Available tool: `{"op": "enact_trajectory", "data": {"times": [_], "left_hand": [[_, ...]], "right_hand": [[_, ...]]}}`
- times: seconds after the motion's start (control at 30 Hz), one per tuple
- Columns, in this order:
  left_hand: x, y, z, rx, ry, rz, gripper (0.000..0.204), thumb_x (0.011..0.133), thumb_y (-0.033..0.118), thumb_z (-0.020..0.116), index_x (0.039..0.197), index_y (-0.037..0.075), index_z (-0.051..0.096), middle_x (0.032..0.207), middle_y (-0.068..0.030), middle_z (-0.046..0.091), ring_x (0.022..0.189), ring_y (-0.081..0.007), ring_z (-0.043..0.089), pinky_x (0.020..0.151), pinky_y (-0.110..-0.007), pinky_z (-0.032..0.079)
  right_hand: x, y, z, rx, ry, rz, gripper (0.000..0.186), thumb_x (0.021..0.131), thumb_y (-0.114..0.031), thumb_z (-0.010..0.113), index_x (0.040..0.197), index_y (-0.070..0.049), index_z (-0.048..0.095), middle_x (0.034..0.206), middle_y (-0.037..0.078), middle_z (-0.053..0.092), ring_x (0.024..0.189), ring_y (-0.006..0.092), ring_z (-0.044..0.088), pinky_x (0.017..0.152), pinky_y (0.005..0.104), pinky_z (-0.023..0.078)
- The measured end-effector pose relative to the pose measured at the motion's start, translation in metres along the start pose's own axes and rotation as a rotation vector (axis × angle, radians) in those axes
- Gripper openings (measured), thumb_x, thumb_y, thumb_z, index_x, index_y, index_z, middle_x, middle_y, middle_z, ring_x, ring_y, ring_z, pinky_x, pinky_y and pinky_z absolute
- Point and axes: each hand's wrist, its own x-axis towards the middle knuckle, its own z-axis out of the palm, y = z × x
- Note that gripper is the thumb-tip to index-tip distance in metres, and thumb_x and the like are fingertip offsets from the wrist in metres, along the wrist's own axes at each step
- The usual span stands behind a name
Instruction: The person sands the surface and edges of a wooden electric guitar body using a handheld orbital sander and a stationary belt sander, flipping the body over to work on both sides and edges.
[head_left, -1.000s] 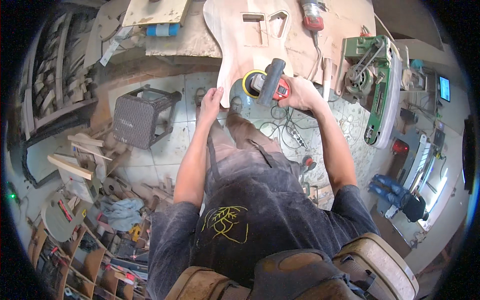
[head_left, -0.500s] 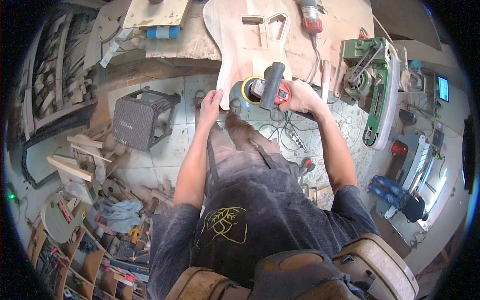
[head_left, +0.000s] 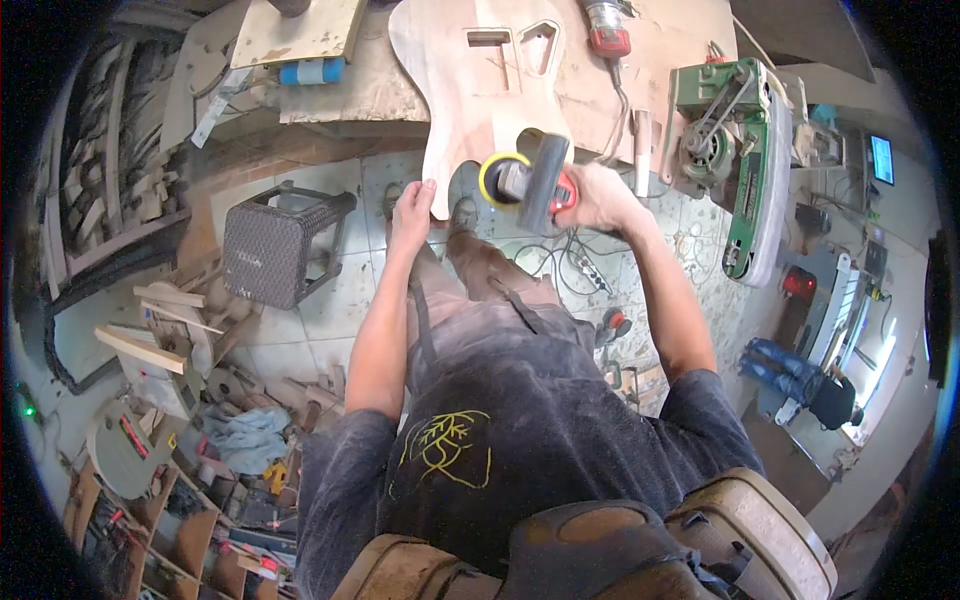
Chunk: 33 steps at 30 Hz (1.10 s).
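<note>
A pale wooden guitar body (head_left: 480, 90) with cut-out cavities lies on the workbench (head_left: 650, 85), its horns overhanging the front edge. My left hand (head_left: 412, 208) is closed on the tip of its left horn. My right hand (head_left: 595, 200) grips a red and black handheld sander (head_left: 545, 183) with a yellow-rimmed disc, tilted at the curved cutaway between the horns. Whether the disc touches the wood I cannot tell. A router (head_left: 607, 28) with a cord rests behind, to the right of the body.
A green belt sander (head_left: 740, 170) stands on the right, a plastic stool (head_left: 280, 245) on the left. Cables (head_left: 570, 265) lie on the tiled floor. Offcuts and shelving (head_left: 140, 520) fill the left side. Another person (head_left: 800, 380) is at the far right.
The guitar body and bench have shifted slightly left in the view. The sander and my right hand have moved a little lower and are tilted differently.
</note>
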Motion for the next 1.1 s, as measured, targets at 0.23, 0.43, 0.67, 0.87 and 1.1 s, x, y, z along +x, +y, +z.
{"op": "enact_trajectory", "data": {"times": [0.23, 0.43, 0.67, 0.87, 1.1], "left_hand": [[-0.002, 0.008, 0.002, -0.047, 0.017, -0.032, 0.048, 0.100, 0.042, 0.056, 0.108, -0.005, 0.063, 0.087, -0.0097, 0.066, 0.072, -0.0161, 0.066, 0.056, -0.034, 0.061], [-0.002, 0.008, 0.003, -0.064, 0.023, -0.029, 0.049, 0.100, 0.043, 0.056, 0.107, -0.005, 0.063, 0.087, -0.0099, 0.066, 0.069, -0.0175, 0.067, 0.055, -0.033, 0.061], [-0.002, 0.011, 0.003, -0.093, 0.010, -0.023, 0.047, 0.100, 0.041, 0.055, 0.108, -0.004, 0.061, 0.086, -0.0115, 0.065, 0.065, -0.0202, 0.069, 0.053, -0.033, 0.060], [-0.011, 0.036, 0.000, -0.107, 0.074, 0.018, 0.047, 0.101, 0.039, 0.054, 0.121, -0.003, 0.057, 0.089, -0.0138, 0.067, 0.055, -0.0207, 0.067, 0.044, -0.030, 0.055], [-0.058, 0.213, 0.012, -0.052, 0.015, 0.103, 0.053, 0.100, 0.044, 0.048, 0.136, 0.005, 0.054, 0.091, -0.0093, 0.066, 0.056, -0.0158, 0.062, 0.039, -0.022, 0.045]], "right_hand": [[0.010, 0.020, 0.000, -0.059, 0.066, -0.029, 0.065, 0.062, -0.038, 0.079, 0.116, -0.006, 0.061, 0.088, 0.025, 0.070, 0.085, 0.0426, 0.068, 0.079, 0.0486, 0.055], [-0.018, 0.012, 0.012, -0.011, -0.022, 0.032, 0.059, 0.061, -0.036, 0.078, 0.109, -0.005, 0.062, 0.086, 0.025, 0.069, 0.084, 0.0429, 0.068, 0.078, 0.0495, 0.055], [-0.012, 0.028, 0.018, 0.013, 0.052, 0.036, 0.053, 0.061, -0.033, 0.077, 0.104, -0.005, 0.062, 0.084, 0.023, 0.069, 0.083, 0.0433, 0.067, 0.076, 0.0489, 0.054], [-0.071, 0.032, 0.041, 0.108, -0.027, 0.102, 0.054, 0.061, -0.034, 0.077, 0.104, -0.003, 0.063, 0.089, 0.024, 0.070, 0.086, 0.0409, 0.068, 0.080, 0.0457, 0.054], [-0.129, 0.021, 0.041, 0.704, 0.219, 0.249, 0.043, 0.061, -0.019, 0.081, 0.096, 0.003, 0.066, 0.080, 0.010, 0.069, 0.074, 0.0165, 0.065, 0.074, 0.0330, 0.053]]}}
